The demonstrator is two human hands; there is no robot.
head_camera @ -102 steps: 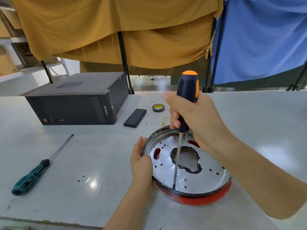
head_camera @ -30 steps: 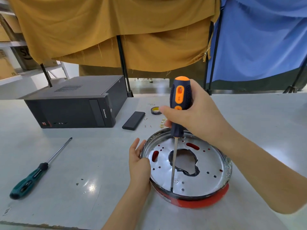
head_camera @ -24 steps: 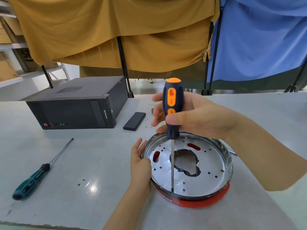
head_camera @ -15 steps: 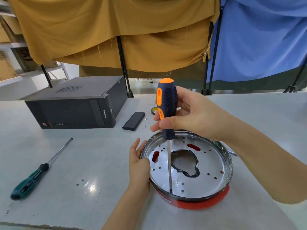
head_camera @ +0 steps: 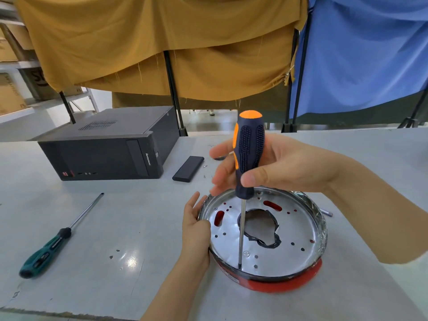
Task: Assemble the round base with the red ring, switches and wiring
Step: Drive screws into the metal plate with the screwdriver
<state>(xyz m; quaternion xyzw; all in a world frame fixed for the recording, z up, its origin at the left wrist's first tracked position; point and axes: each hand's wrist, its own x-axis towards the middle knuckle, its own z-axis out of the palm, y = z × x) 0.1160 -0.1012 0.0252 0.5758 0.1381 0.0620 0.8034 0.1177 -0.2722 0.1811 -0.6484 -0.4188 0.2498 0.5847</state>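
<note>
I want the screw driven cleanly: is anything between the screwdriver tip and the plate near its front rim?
Nothing visible. The orange-black screwdriver, held by the right hand, stands upright with its tip on the metal plate. The left hand holds the rim, clear of the tip.

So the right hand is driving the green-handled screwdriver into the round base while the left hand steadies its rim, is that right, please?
Not quite: in the head view the right hand holds the orange-and-black screwdriver. The green-handled screwdriver lies on the table. The left hand does steady the round base.

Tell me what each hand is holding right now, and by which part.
Right hand grips the orange-and-navy screwdriver by its handle. Left hand holds the round base at its left rim.
</note>
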